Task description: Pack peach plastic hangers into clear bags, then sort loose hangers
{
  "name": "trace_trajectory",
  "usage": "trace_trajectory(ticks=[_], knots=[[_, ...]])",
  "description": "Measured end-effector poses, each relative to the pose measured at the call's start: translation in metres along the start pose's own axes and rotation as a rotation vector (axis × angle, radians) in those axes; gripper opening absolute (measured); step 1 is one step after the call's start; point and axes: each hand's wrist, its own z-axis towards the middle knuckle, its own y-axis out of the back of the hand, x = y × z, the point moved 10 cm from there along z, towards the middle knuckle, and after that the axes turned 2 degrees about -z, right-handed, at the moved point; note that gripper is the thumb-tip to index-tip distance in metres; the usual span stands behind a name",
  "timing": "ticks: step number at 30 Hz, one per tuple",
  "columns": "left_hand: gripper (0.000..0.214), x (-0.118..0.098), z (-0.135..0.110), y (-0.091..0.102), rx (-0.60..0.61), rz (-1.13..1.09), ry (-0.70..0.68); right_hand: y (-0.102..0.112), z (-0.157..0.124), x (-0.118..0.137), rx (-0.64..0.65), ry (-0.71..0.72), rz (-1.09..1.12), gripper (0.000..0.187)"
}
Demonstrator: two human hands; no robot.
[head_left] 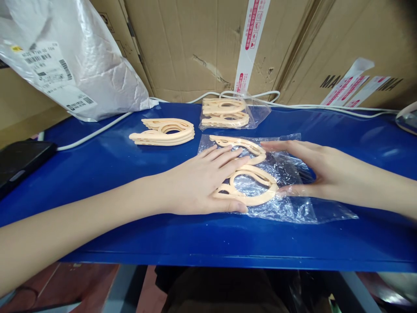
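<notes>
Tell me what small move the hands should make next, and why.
Probably the right hand should smooth the loose end of the clear bag: that plastic lies crumpled right of the cream pieces, the right hand is already over it, thumb and forefinger apart, and the left hand lies flat over the pieces, likely steadying them.

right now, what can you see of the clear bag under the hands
The clear bag looks like thin, glossy, wrinkled plastic, showing cream-coloured curved pieces inside. It lies on the blue table, its loose right end crumpled. The left hand rests spread over its left part; the right hand touches it from the right.
</notes>
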Motion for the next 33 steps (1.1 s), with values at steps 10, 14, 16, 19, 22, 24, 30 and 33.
trace_trajectory(ticks=[10, 14, 16, 19, 22, 24, 30, 33], knots=[[0.089, -0.0007, -0.0007, 0.0032, -0.036, 0.020, -0.036, 0.0019, -0.0012, 0.0022, -0.006, 0.001, -0.041, 0.079], [0.087, -0.0015, -0.0009, 0.0043, -0.052, 0.033, -0.051, 0.0030, 0.0003, 0.0029, -0.018, -0.007, -0.048, 0.077], [0.087, -0.0019, -0.0008, 0.0048, -0.066, 0.036, -0.060, 0.0031, 0.0006, 0.0034, -0.020, -0.007, -0.053, 0.077], [0.086, -0.0021, -0.0002, 0.0045, -0.071, 0.042, -0.066, 0.0033, 0.0006, 0.0040, -0.024, -0.004, -0.060, 0.075], [0.086, -0.0020, 0.0000, 0.0040, -0.060, 0.046, -0.061, 0.0033, 0.0004, 0.0040, -0.026, -0.003, -0.076, 0.073], [0.087, -0.0018, -0.0004, 0.0040, -0.053, 0.043, -0.054, 0.0032, 0.0002, 0.0037, -0.027, -0.005, -0.080, 0.074], [0.088, -0.0014, -0.0015, 0.0034, -0.028, 0.045, -0.034, 0.0029, -0.0001, 0.0034, -0.017, -0.022, -0.066, 0.077], [0.089, -0.0014, -0.0010, 0.0026, 0.000, 0.048, -0.020, 0.0025, -0.0003, 0.0040, -0.006, -0.024, -0.059, 0.078]])
